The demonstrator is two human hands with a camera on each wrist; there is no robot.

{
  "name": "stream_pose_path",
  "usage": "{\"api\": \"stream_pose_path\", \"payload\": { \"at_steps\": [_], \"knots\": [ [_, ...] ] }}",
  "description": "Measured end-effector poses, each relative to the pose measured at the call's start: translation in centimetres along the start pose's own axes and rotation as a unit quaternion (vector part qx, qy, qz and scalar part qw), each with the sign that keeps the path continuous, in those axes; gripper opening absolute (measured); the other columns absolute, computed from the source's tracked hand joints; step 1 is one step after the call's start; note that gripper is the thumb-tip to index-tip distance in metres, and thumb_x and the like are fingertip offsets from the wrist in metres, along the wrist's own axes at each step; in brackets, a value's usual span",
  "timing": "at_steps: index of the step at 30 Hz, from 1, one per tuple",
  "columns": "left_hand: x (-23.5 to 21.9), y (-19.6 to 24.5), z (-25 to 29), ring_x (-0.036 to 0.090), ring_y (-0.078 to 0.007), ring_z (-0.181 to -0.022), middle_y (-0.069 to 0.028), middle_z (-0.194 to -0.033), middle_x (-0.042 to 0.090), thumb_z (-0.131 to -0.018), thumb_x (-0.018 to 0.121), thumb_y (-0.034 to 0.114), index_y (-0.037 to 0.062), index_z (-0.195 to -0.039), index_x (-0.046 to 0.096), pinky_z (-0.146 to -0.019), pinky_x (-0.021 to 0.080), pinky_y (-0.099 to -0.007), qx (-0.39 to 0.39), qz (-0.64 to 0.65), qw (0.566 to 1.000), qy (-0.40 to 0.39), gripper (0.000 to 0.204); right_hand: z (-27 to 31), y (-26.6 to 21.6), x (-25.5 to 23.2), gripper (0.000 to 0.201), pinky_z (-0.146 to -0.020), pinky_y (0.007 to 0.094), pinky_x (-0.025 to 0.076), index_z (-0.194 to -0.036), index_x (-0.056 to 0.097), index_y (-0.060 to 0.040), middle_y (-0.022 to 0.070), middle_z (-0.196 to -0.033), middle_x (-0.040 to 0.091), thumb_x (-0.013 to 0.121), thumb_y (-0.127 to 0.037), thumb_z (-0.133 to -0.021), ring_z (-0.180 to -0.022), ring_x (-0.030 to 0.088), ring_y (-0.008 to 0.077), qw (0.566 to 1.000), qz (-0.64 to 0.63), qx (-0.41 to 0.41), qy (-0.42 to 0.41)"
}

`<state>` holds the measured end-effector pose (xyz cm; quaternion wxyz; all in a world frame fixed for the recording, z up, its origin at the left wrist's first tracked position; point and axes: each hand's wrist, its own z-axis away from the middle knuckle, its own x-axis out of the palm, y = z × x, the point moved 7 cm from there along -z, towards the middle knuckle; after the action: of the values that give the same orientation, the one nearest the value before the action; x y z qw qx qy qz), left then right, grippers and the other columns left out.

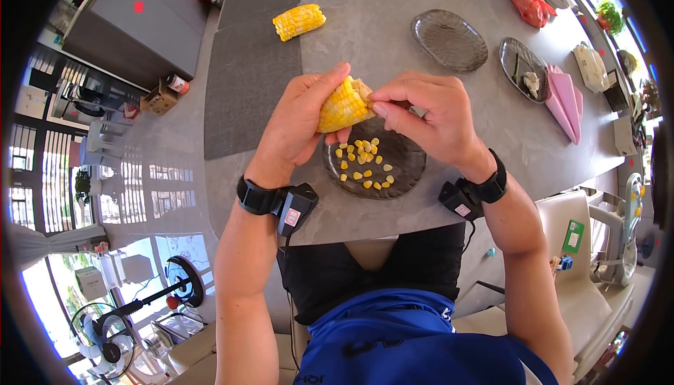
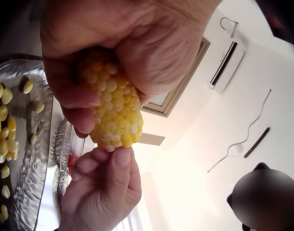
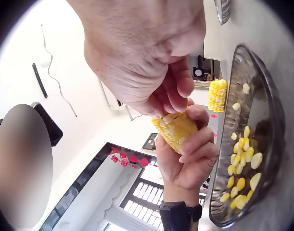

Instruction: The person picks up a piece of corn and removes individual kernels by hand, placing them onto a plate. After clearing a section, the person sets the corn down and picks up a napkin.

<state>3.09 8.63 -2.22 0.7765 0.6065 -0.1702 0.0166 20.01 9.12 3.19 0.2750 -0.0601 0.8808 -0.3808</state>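
Observation:
My left hand (image 1: 298,115) grips a piece of yellow and white corn on the cob (image 1: 342,109), its fingers wrapped round the sides. The bare core shows at the cob's right end in the head view. There my right hand (image 1: 439,115) pinches at the edge of the kernel rows with thumb and index finger; what lies between those fingertips is hidden. Just below both hands a dark, clear-edged plate (image 1: 408,174) carries several loose corn kernels (image 1: 364,152), which also show in the left wrist view.
Another piece of corn (image 1: 299,22) lies at the edge of a dark grey table runner (image 1: 242,90). Farther back are an oval plate (image 1: 449,41), a second plate (image 1: 511,62) with scraps, a pink folded cloth (image 1: 563,104) and a red bag (image 1: 532,9).

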Motion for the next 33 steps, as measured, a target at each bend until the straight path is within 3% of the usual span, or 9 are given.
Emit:
{"api": "stream_pose_path", "payload": {
  "at_steps": [5,11,14,17,27,33],
  "knots": [
    [0.1,-0.1,0.0,0.060,-0.0139,-0.049,-0.0054,-0.072,0.066,-0.106,0.057,0.045,0.0018,-0.091,0.072,-0.038,0.038,-0.0228,-0.010,-0.002,1.000,-0.001,0.049,0.1,0.8,0.2,0.011,-0.061,0.0271,0.052,-0.100,0.074,-0.0019,0.0083,-0.083,0.073,0.073,-0.001,-0.089,-0.068,0.070,0.0163,0.996,-0.078,0.045,-0.011],
    [-0.1,0.3,0.0,0.059,-0.0134,-0.049,-0.0047,-0.070,0.065,-0.106,0.058,0.044,0.0016,-0.091,0.072,-0.039,0.038,-0.0228,0.009,-0.001,1.000,0.015,0.048,-0.4,-0.5,-0.2,0.010,-0.061,0.0269,0.052,-0.099,0.075,-0.0015,0.0089,-0.082,0.073,0.077,-0.003,-0.090,-0.068,0.070,0.0145,0.999,-0.019,-0.026,-0.001],
    [-0.1,0.4,0.1,0.058,-0.0130,-0.049,-0.0042,-0.070,0.064,-0.106,0.059,0.043,0.0016,-0.090,0.072,-0.040,0.037,-0.0229,0.012,-0.004,1.000,0.017,0.046,-0.3,-0.1,0.0,0.009,-0.060,0.0259,0.053,-0.100,0.076,-0.0007,0.0086,-0.082,0.073,0.077,-0.003,-0.091,-0.067,0.070,0.0133,0.999,-0.027,-0.012,0.015],
    [-0.2,0.3,0.2,0.058,-0.0126,-0.049,-0.0039,-0.070,0.064,-0.105,0.060,0.042,0.0019,-0.089,0.072,-0.040,0.037,-0.0228,0.009,-0.007,1.000,0.019,0.045,-0.1,0.8,0.3,0.008,-0.059,0.0250,0.053,-0.100,0.076,0.0001,0.0087,-0.083,0.073,0.075,-0.001,-0.093,-0.067,0.070,0.0125,0.991,-0.118,0.064,0.008],
    [-0.3,0.0,0.2,0.054,-0.0095,-0.044,-0.0011,-0.064,0.061,-0.103,0.064,0.041,0.0027,-0.079,0.070,-0.038,0.034,-0.0226,-0.014,-0.020,0.999,0.021,0.046,-0.3,0.5,0.6,0.005,-0.058,0.0257,0.055,-0.100,0.072,0.0008,0.0083,-0.085,0.071,0.069,-0.001,-0.096,-0.066,0.070,0.0129,0.994,-0.096,0.045,-0.036],
    [-0.4,0.2,0.1,0.055,-0.0110,-0.046,-0.0046,-0.068,0.065,-0.104,0.062,0.040,0.0025,-0.084,0.071,-0.037,0.032,-0.0215,-0.015,-0.011,0.999,0.031,0.043,-0.4,0.4,0.4,0.007,-0.060,0.0274,0.054,-0.100,0.073,0.0006,0.0089,-0.085,0.072,0.073,-0.001,-0.093,-0.068,0.070,0.0154,0.996,-0.079,0.019,-0.034]
  ]
}}
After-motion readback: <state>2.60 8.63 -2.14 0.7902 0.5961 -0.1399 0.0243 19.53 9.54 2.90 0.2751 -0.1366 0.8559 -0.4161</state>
